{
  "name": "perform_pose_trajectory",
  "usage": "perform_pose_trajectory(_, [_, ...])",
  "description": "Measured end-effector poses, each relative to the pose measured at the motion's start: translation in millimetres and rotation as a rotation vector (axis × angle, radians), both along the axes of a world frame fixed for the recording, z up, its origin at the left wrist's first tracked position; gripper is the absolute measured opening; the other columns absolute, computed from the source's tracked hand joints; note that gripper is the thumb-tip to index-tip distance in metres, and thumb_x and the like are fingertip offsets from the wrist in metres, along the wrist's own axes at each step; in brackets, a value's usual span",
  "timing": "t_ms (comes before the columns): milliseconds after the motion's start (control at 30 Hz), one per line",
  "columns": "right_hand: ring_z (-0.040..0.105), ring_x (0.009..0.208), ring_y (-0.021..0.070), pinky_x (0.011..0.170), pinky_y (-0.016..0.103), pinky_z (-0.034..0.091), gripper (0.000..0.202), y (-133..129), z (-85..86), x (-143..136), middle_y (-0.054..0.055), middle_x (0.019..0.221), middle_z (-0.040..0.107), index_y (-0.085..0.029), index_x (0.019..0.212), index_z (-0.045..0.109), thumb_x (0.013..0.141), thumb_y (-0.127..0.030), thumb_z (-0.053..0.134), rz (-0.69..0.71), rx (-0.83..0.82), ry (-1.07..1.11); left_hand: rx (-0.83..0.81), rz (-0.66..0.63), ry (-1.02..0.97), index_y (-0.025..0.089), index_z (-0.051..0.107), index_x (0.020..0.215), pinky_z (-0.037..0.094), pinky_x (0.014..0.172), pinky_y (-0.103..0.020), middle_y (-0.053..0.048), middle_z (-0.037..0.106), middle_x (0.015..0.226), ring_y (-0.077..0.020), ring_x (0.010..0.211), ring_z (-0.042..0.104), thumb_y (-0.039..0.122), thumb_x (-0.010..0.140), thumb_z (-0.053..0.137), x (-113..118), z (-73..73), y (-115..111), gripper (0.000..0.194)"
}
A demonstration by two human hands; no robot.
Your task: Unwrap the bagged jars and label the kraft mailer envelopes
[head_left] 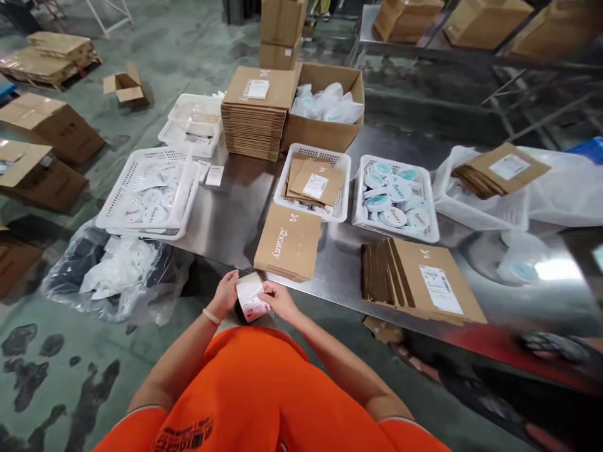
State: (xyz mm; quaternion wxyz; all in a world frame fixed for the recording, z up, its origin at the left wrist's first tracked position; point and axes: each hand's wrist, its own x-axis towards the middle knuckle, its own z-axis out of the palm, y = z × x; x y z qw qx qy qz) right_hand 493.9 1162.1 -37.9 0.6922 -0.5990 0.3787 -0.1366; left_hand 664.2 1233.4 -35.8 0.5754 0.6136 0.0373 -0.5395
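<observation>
From my end of the feed, the biggest thing I see is the grey-green floor [188, 37], with dark, damp-looking patches [89, 402] at lower left. On it stands the long steel table [207, 213], its surface smooth and reflecting light toward the right. A second table [369, 26] at the back carries a row of brown cartons [487, 22]. To my left sits a pallet [54, 75] with flat brown packs, then more cartons [51, 125]. A plastic-lined bin [78, 248] beside the table holds crumpled white material. Part of another person in dark clothing [475, 389] is blurred at lower right.

Along the table's far side, an open carton [311, 135] filled with clear bags stands beside a tall stack of flattened cardboard [252, 135]. White baskets come next in size: the left one [110, 210] has pale round pieces, the middle one [347, 185] brown mailers, and the one to its right [400, 234] teal-and-white discs. One mailer stack [288, 243] lies at the front edge; another [426, 282] leans over farther right.

Smallest of all, the white-and-pink printed piece [250, 292] is just off that edge, in front of my orange top [264, 389]. My left hand [227, 295] grasps its left side; my right hand [280, 301] pinches the right.
</observation>
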Motion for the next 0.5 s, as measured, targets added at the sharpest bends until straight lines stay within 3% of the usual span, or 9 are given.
perform_pose_trajectory(67, [0.047,0.058,0.0127,0.060,0.025,0.041,0.030,-4.2,1.2,4.0,-0.009,0.062,0.051,-0.024,0.094,0.064,0.067,-0.035,0.074,-0.174,-0.013,0.011,-0.052,-0.051,0.001,0.016,0.046,0.156,0.055,0.065,-0.031,0.001,0.070,0.074,-0.0165,0.060,0.064,0.062,0.089,0.072,-8.9,-2.0,4.0,0.086])
perform_pose_trajectory(133, [0.044,0.056,0.0124,0.058,0.024,0.039,0.033,-7.6,3.5,4.7,-0.010,0.061,0.048,-0.025,0.093,0.061,0.065,-0.035,0.076,-0.260,-0.027,0.007,-0.173,-0.178,-0.062,0.019,0.040,0.161,0.055,0.068,-0.029,0.000,0.073,0.080,-0.0165,0.065,0.067,0.059,0.083,0.080,-17.9,0.3,9.6,0.096])
perform_pose_trajectory(200, [0.046,0.056,0.0130,0.058,0.024,0.038,0.027,-8.8,5.2,2.4,-0.009,0.060,0.050,-0.024,0.086,0.062,0.066,-0.036,0.075,-0.258,-0.046,-0.010,-0.244,-0.314,-0.150,0.017,0.059,0.147,0.055,0.073,-0.028,-0.001,0.077,0.086,-0.0170,0.073,0.069,0.043,0.068,0.093,-23.1,4.6,12.9,0.091])
perform_pose_trajectory(267, [0.050,0.058,0.0140,0.060,0.025,0.040,0.021,-9.3,6.0,-1.9,-0.006,0.061,0.057,-0.023,0.081,0.066,0.069,-0.037,0.074,-0.238,-0.078,-0.005,-0.233,-0.395,-0.211,0.014,0.076,0.119,0.055,0.077,-0.029,-0.004,0.079,0.089,-0.0183,0.078,0.070,0.031,0.058,0.096,-24.2,8.6,11.7,0.066])
perform_pose_trajectory(333, [0.054,0.059,0.0150,0.062,0.027,0.043,0.020,-10.8,6.3,-7.3,-0.004,0.063,0.063,-0.022,0.081,0.071,0.070,-0.037,0.074,-0.233,-0.110,0.015,-0.187,-0.419,-0.243,0.013,0.081,0.100,0.056,0.076,-0.030,-0.005,0.080,0.087,-0.0196,0.078,0.071,0.027,0.056,0.094,-24.0,10.8,6.9,0.048])
perform_pose_trajectory(500, [0.060,0.059,0.0177,0.060,0.029,0.048,0.017,-14.3,6.7,-21.2,0.000,0.065,0.069,-0.022,0.080,0.077,0.077,-0.039,0.074,-0.290,-0.247,0.057,-0.137,-0.414,-0.320,0.013,0.084,0.099,0.059,0.075,-0.033,-0.007,0.083,0.087,-0.0228,0.077,0.075,0.021,0.056,0.092,-31.7,9.5,-8.6,0.044])
